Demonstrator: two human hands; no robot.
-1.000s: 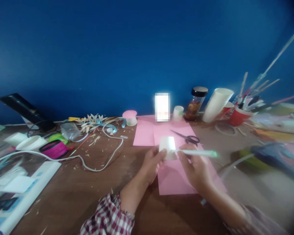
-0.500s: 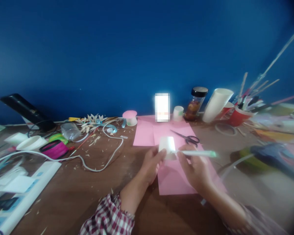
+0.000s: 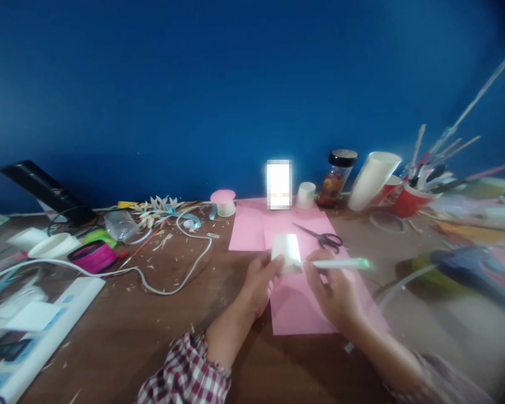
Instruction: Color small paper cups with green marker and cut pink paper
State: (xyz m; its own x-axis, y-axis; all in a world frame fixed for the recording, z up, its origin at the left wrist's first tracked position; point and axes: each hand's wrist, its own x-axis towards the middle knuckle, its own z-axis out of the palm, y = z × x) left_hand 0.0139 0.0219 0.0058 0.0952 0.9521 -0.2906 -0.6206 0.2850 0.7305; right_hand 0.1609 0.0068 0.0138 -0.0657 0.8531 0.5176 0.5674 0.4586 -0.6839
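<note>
My left hand (image 3: 261,280) is closed on a small white paper cup (image 3: 284,251), thumb across its near side. A white pen with a green end (image 3: 340,262) is pinched in my right hand (image 3: 334,289). The pen lies nearly level, its writing end at the cup's right side; I cannot tell whether it touches. Beneath both hands spreads pink paper (image 3: 298,314). Dark-handled scissors (image 3: 326,239) lie on the paper just beyond my right hand.
Along the wall stand a pink-topped cup (image 3: 224,203), another white cup (image 3: 306,194), a lidded jar (image 3: 337,178), a white tube (image 3: 372,180) and a red cup of tools (image 3: 410,201). A power strip (image 3: 76,303), a white cable (image 3: 164,293) and a blurred glue gun (image 3: 467,266) lie sideways.
The cup has tilted and shifted very slightly in my left hand. The pen's green end has moved a little left. Everything else looks the same.
</note>
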